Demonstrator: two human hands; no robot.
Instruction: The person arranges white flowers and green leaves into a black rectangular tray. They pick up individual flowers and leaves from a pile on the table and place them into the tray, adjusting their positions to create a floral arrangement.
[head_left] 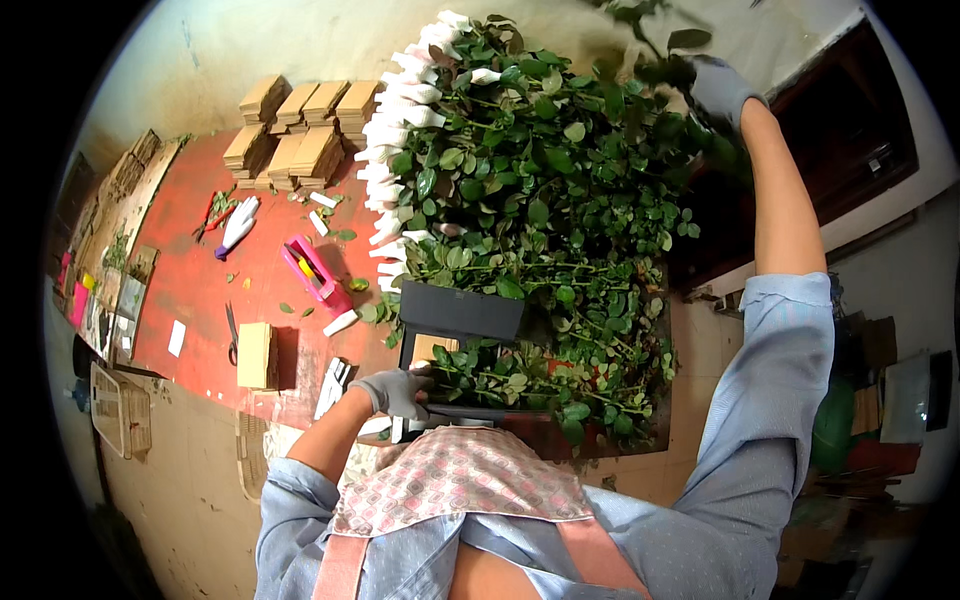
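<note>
My right hand (pixel 722 88), in a grey glove, reaches to the far right. Its fingers close round leafy rose stems (pixel 655 45) that blur with motion. My left hand (pixel 395 393), also gloved in grey, is at the left front corner of a black box-like stand (pixel 460 312). Its fingers curl there, but what they grip is hidden. Brown cardboard (pixel 433 347) and leafy stems (pixel 500 375) lie in the stand. Beyond it spreads a large pile of leafy rose stems (pixel 560 170), their heads covered by white net sleeves (pixel 385 160) along the left side.
Stacked cardboard pieces (pixel 305 150) stand at the back of the red table (pixel 190 290). Left of the stems lie a pink tape dispenser (pixel 318 278), red-handled shears (pixel 212 215), dark scissors (pixel 232 335) and another cardboard stack (pixel 257 356). A plastic crate (pixel 122 410) stands at far left.
</note>
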